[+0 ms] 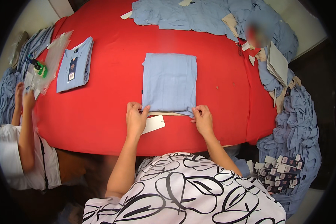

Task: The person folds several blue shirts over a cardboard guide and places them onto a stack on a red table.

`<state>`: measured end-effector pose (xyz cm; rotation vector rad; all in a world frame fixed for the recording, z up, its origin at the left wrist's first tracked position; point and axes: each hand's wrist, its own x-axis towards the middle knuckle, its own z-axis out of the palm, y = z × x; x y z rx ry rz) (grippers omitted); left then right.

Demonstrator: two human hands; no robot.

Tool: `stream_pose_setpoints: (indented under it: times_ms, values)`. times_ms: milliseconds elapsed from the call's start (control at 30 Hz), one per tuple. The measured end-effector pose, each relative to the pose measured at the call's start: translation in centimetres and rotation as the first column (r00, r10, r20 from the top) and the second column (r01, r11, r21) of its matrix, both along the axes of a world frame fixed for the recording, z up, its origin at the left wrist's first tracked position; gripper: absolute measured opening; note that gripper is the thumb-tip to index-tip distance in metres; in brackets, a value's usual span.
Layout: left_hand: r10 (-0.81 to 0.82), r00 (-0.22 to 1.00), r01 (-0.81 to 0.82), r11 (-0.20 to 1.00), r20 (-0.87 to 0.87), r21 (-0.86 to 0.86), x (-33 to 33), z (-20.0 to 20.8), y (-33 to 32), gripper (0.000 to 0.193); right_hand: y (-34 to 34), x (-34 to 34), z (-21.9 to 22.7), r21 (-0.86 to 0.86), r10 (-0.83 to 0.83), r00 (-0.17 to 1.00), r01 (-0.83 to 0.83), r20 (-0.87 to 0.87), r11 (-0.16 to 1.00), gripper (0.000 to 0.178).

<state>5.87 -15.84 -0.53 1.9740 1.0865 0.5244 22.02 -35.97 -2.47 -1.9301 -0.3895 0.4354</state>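
Observation:
In front of me a light blue garment [169,82], folded into a near-square, lies flat on the red-covered table [112,82]. My left hand [137,117] pinches its near left corner between thumb and fingers. At the near right corner, my right hand [202,118] has the fabric between thumb and fingertips. A cream strip shows under the garment's near edge. Just below that edge, beside my left hand, a white tag [153,124] rests on the red cloth.
Another folded blue shirt [75,67] with a dark tag lies to the left, near a clear plastic bag [56,59] and a green tape dispenser [41,69]. A co-worker's hands [24,95] are at the left edge. Blue garments [190,16] cover the far side; white boards [277,63] lie right.

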Motion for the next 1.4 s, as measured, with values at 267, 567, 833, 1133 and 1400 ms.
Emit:
stream_pose_setpoints:
  times_ms: [267,567,833,1133,1400]
  values:
    - [-0.068,0.997,0.070,0.996,-0.048,0.047,-0.5,0.2,0.8,0.035,0.3,-0.6,1.2,-0.175,0.045,0.988,-0.018,0.148,0.984,0.026]
    - [-0.151,0.947,0.241,0.918,-0.284,0.314,-1.0,0.3,1.4,0.034,1.7,-0.7,3.1,-0.491,0.161,0.924,0.032,0.346,0.870,0.031]
    - [-0.025,0.817,0.294,0.878,0.575,-0.379,-2.8,6.7,2.6,0.019,-0.1,0.5,11.2,0.339,0.289,0.941,-0.218,-0.174,0.915,0.020]
    - [-0.405,0.755,0.558,0.809,0.516,-0.182,0.9,16.2,10.5,0.042,5.8,7.0,18.9,0.027,0.349,0.922,-0.359,0.169,0.933,0.018]
    - [-0.270,0.959,0.275,0.960,-0.087,0.056,9.6,2.0,16.2,0.024,12.5,12.5,2.7,-0.011,0.225,0.974,-0.225,0.027,0.974,0.009]
